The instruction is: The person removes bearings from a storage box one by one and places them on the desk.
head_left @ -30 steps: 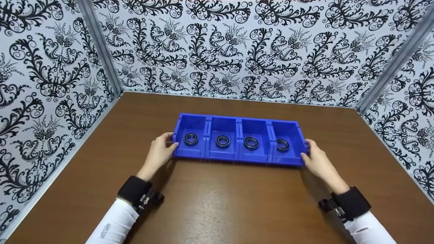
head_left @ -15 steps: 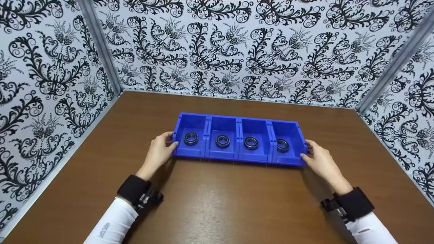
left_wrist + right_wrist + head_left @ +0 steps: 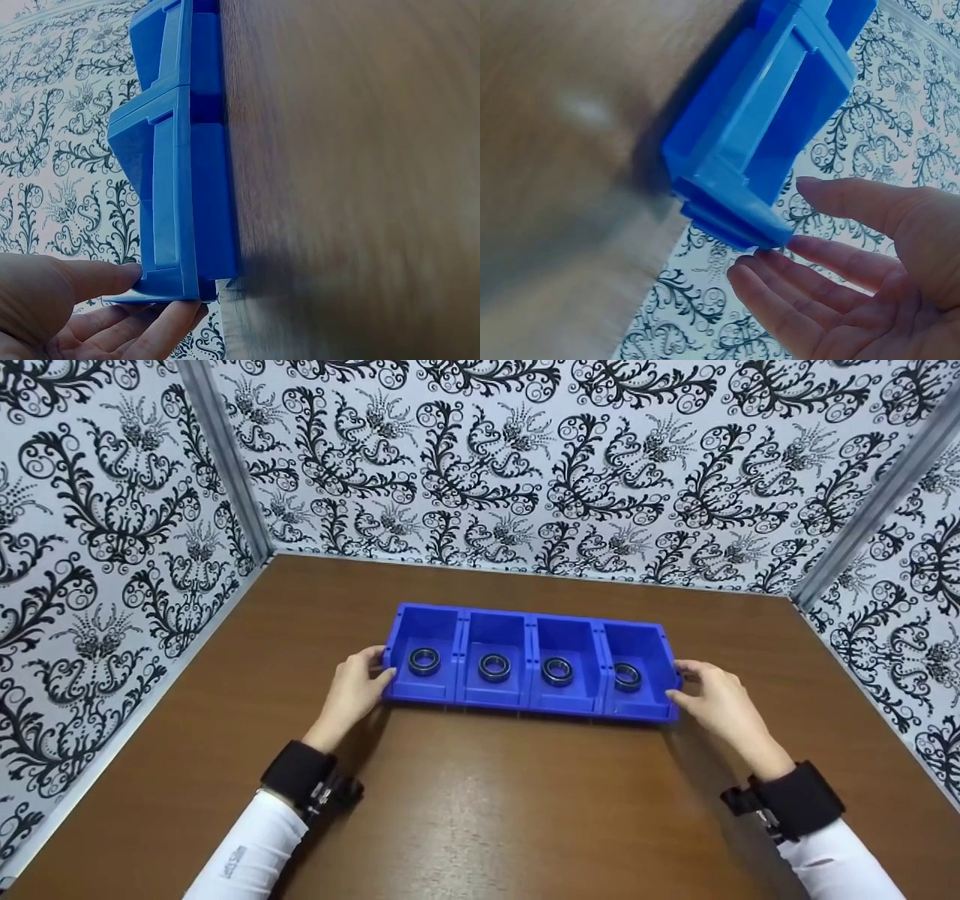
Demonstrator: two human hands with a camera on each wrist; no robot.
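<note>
A row of joined blue plastic storage bins point(image 3: 491, 699) stretches across the middle of the table. Each compartment holds one dark ball bearing, among them the leftmost bearing point(image 3: 413, 664) and the rightmost bearing point(image 3: 616, 680). At the left end my left hand point(image 3: 352, 688) grips the side wall, thumb point(image 3: 112, 277) on the front rim and fingers curled beneath. My right hand point(image 3: 718, 706) is at the other end. In the right wrist view its thumb point(image 3: 840, 196) stands off the bin, while its loosely extended fingers point(image 3: 780, 300) reach the outer side wall.
The brown wooden table point(image 3: 465, 795) runs back to a wall point(image 3: 495, 457) with black scroll patterns. Similar patterned panels point(image 3: 105, 607) flank it on the sides, joined by grey corner posts. Black wrist cameras are strapped over white sleeves point(image 3: 247, 847).
My right hand has loosened, its thumb lifting off the bin end and the wrist shifting right. The left hand keeps its grip. The bins look slightly higher in view, as the whole scene shifts.
</note>
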